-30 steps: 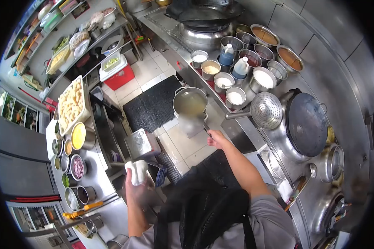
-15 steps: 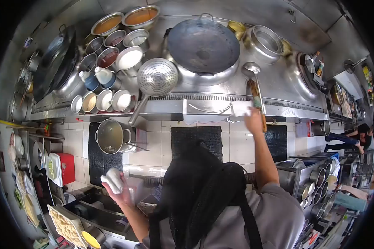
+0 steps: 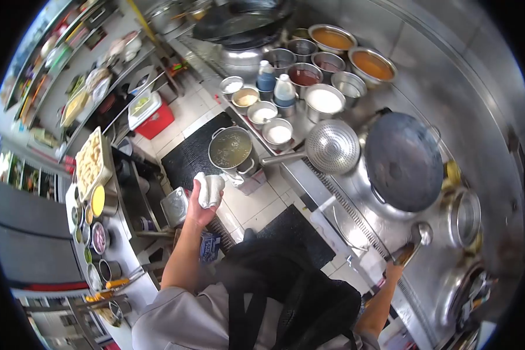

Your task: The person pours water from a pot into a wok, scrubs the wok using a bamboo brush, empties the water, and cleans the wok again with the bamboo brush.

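My left hand (image 3: pixel 202 204) is raised over the floor, fingers closed round a folded white cloth (image 3: pixel 212 190). At the front edge of the steel stove, my right hand (image 3: pixel 394 270) is closed at the handle of a bamboo wok brush (image 3: pixel 403 253); the fingers are partly hidden. Beside the brush lies a ladle (image 3: pixel 424 234), its bowl pointing toward the back. A large dark wok (image 3: pixel 403 162) sits on a burner farther left. Near it rests a perforated strainer (image 3: pixel 332 146), its handle reaching over the stove edge.
A pot of liquid (image 3: pixel 230 148) stands low in front of the stove. Seasoning tins (image 3: pixel 277 132), squeeze bottles (image 3: pixel 284 90) and bowls of orange liquid (image 3: pixel 372 64) are grouped at the back. A red cooler (image 3: pixel 156 121) stands on the floor. The left counter holds a tray of pale pieces (image 3: pixel 92 165).
The view has swung left, bringing the left counter and shelves into sight. My left hand still holds the cloth, and my right hand stays by the brush and ladle.
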The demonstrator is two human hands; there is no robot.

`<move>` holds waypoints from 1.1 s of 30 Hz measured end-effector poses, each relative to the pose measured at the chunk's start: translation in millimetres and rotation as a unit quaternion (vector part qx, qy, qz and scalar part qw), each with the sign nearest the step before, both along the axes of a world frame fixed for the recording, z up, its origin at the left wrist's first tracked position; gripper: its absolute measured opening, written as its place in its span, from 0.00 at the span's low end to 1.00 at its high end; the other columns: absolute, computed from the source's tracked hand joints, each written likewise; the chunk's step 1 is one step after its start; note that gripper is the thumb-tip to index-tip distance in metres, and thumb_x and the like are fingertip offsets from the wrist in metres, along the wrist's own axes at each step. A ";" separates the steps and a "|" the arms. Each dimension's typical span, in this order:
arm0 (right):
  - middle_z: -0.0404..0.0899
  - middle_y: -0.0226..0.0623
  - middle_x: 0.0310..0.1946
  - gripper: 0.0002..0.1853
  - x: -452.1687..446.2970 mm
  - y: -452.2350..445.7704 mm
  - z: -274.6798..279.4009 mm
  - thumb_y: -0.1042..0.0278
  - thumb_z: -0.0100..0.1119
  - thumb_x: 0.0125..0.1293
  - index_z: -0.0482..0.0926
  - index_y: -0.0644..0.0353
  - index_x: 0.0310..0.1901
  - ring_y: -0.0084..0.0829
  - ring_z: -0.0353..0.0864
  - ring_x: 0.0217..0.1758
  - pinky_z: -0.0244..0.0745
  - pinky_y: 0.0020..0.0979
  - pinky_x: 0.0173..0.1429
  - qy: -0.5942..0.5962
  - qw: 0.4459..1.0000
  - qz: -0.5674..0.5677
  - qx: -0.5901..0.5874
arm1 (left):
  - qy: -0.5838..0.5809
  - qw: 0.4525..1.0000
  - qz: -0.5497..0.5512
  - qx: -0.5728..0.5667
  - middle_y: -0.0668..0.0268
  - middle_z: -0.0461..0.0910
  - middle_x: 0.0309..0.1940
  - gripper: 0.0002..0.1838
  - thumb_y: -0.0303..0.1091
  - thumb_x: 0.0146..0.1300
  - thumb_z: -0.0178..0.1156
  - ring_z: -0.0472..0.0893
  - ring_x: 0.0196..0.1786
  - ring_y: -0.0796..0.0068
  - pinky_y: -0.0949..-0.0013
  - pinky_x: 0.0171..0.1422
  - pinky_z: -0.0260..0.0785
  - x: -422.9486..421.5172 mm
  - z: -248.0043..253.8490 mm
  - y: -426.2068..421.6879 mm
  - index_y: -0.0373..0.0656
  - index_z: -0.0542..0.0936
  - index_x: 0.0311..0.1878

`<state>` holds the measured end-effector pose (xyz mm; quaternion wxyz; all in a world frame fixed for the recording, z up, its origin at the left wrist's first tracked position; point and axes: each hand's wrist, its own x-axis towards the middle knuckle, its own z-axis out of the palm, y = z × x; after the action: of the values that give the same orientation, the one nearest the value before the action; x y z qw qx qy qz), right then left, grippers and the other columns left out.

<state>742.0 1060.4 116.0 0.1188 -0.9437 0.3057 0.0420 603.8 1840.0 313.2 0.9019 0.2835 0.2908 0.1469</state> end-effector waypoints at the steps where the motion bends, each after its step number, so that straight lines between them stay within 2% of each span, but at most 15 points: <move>1: 0.86 0.53 0.43 0.39 5.7 -10.4 2.2 0.48 0.64 0.59 0.72 0.66 0.67 0.54 0.86 0.41 0.83 0.50 0.47 -0.023 0.979 -0.113 0.167 | 0.010 1.000 0.019 0.002 0.59 0.84 0.53 0.34 0.68 0.73 0.55 0.85 0.50 0.60 0.63 0.51 0.82 -12.2 -5.3 10.5 0.46 0.78 0.63; 2: 0.86 0.48 0.39 0.35 12.9 -10.7 10.1 0.48 0.63 0.59 0.75 0.65 0.63 0.49 0.86 0.34 0.84 0.47 0.38 -0.042 0.917 -0.221 0.330 | 0.017 0.999 0.037 0.004 0.60 0.84 0.53 0.34 0.68 0.73 0.55 0.85 0.50 0.60 0.63 0.51 0.82 -29.2 -8.9 22.0 0.46 0.78 0.63; 4: 0.78 0.38 0.25 0.24 6.6 24.9 64.4 0.44 0.59 0.64 0.78 0.60 0.45 0.33 0.77 0.21 0.72 0.34 0.21 -0.202 0.752 -0.328 0.535 | 0.002 0.999 0.054 0.003 0.61 0.84 0.55 0.34 0.68 0.74 0.52 0.86 0.52 0.59 0.60 0.55 0.82 -63.2 -17.1 53.4 0.47 0.77 0.65; 6: 0.79 0.38 0.27 0.19 0.9 45.7 101.5 0.51 0.59 0.69 0.79 0.60 0.48 0.31 0.79 0.24 0.74 0.30 0.25 -0.264 0.614 -0.315 0.674 | 0.037 0.988 0.152 0.008 0.61 0.84 0.56 0.35 0.68 0.75 0.50 0.86 0.53 0.59 0.59 0.57 0.82 -88.3 -9.2 82.9 0.47 0.77 0.66; 9: 0.80 0.38 0.34 0.16 -8.1 139.3 165.8 0.59 0.60 0.73 0.79 0.61 0.53 0.28 0.81 0.33 0.77 0.27 0.35 -0.446 0.499 -0.198 0.716 | 0.022 0.984 0.169 0.044 0.61 0.84 0.57 0.37 0.70 0.74 0.50 0.85 0.56 0.58 0.58 0.58 0.81 -139.6 -7.1 154.2 0.46 0.76 0.67; 11: 0.81 0.36 0.40 0.18 2.6 190.6 197.0 0.60 0.61 0.74 0.77 0.62 0.58 0.26 0.80 0.39 0.75 0.25 0.40 -0.458 0.486 -0.085 0.739 | 0.035 0.978 0.193 0.071 0.61 0.84 0.56 0.36 0.70 0.74 0.49 0.85 0.55 0.58 0.58 0.56 0.81 -168.2 -10.8 210.8 0.47 0.76 0.67; 12: 0.81 0.35 0.43 0.20 5.8 218.6 214.2 0.60 0.62 0.74 0.77 0.63 0.61 0.26 0.80 0.42 0.74 0.24 0.43 -0.462 0.479 -0.031 0.746 | 0.054 0.974 0.202 0.088 0.65 0.84 0.56 0.35 0.69 0.76 0.49 0.85 0.55 0.65 0.62 0.57 0.79 -170.4 4.1 228.4 0.48 0.76 0.68; 14: 0.80 0.32 0.45 0.23 21.9 319.4 271.5 0.57 0.63 0.75 0.75 0.60 0.64 0.23 0.77 0.43 0.70 0.23 0.45 -0.452 0.515 0.018 0.729 | 0.003 0.975 0.197 0.098 0.65 0.83 0.60 0.35 0.68 0.76 0.49 0.83 0.59 0.65 0.57 0.59 0.78 -171.1 4.9 280.4 0.50 0.74 0.70; 16: 0.79 0.30 0.44 0.26 58.7 364.0 275.1 0.55 0.65 0.74 0.74 0.59 0.67 0.22 0.76 0.40 0.70 0.23 0.41 -0.437 0.578 0.043 0.688 | -0.005 0.974 0.203 0.100 0.62 0.78 0.66 0.36 0.68 0.77 0.47 0.79 0.66 0.57 0.40 0.71 0.71 -151.9 16.9 320.6 0.51 0.70 0.74; 19: 0.79 0.29 0.42 0.24 78.7 482.0 311.9 0.60 0.67 0.73 0.75 0.57 0.66 0.22 0.77 0.36 0.69 0.24 0.32 -0.400 0.605 0.106 0.680 | -0.050 0.978 0.184 0.079 0.59 0.77 0.67 0.36 0.68 0.77 0.44 0.79 0.67 0.54 0.37 0.71 0.73 -108.0 14.9 371.4 0.50 0.68 0.75; 22: 0.80 0.34 0.41 0.19 106.3 572.0 316.5 0.63 0.65 0.75 0.73 0.59 0.61 0.24 0.78 0.32 0.72 0.24 0.30 -0.364 0.641 0.190 0.648 | -0.093 0.983 0.143 0.062 0.58 0.77 0.67 0.36 0.68 0.78 0.42 0.80 0.66 0.54 0.37 0.66 0.78 -52.5 6.5 409.3 0.51 0.66 0.76; 25: 0.81 0.38 0.42 0.15 133.6 659.1 321.9 0.64 0.60 0.78 0.74 0.60 0.59 0.26 0.80 0.36 0.75 0.27 0.33 -0.324 0.616 0.256 0.671 | -0.068 0.991 0.099 0.066 0.59 0.76 0.68 0.36 0.68 0.78 0.41 0.80 0.66 0.55 0.40 0.65 0.79 -1.6 -4.8 447.4 0.53 0.65 0.77; 28: 0.81 0.37 0.42 0.17 168.2 757.3 317.4 0.63 0.60 0.77 0.72 0.61 0.60 0.25 0.80 0.34 0.76 0.25 0.32 -0.289 0.636 0.268 0.663 | -0.049 0.992 0.071 0.095 0.62 0.75 0.69 0.35 0.66 0.80 0.40 0.80 0.67 0.57 0.43 0.63 0.81 36.9 0.1 499.9 0.55 0.64 0.78; 30: 0.82 0.33 0.38 0.16 204.9 807.5 296.4 0.63 0.65 0.73 0.76 0.59 0.56 0.21 0.79 0.31 0.74 0.25 0.31 -0.245 0.693 0.257 0.627 | -0.027 0.985 0.085 0.150 0.63 0.76 0.69 0.32 0.63 0.81 0.39 0.80 0.66 0.58 0.44 0.62 0.81 46.9 12.0 541.1 0.55 0.64 0.78; 33: 0.81 0.28 0.36 0.21 240.7 911.9 292.9 0.63 0.69 0.71 0.75 0.60 0.61 0.18 0.77 0.29 0.72 0.23 0.30 -0.188 0.760 0.280 0.555 | -0.011 0.975 0.121 0.186 0.63 0.76 0.68 0.30 0.61 0.82 0.40 0.80 0.65 0.58 0.44 0.62 0.80 44.3 3.0 615.9 0.56 0.64 0.78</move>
<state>982.7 1972.3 408.9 0.6603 -0.7448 -0.0775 0.0572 648.1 2455.9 316.2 0.8118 0.4079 0.2808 0.3094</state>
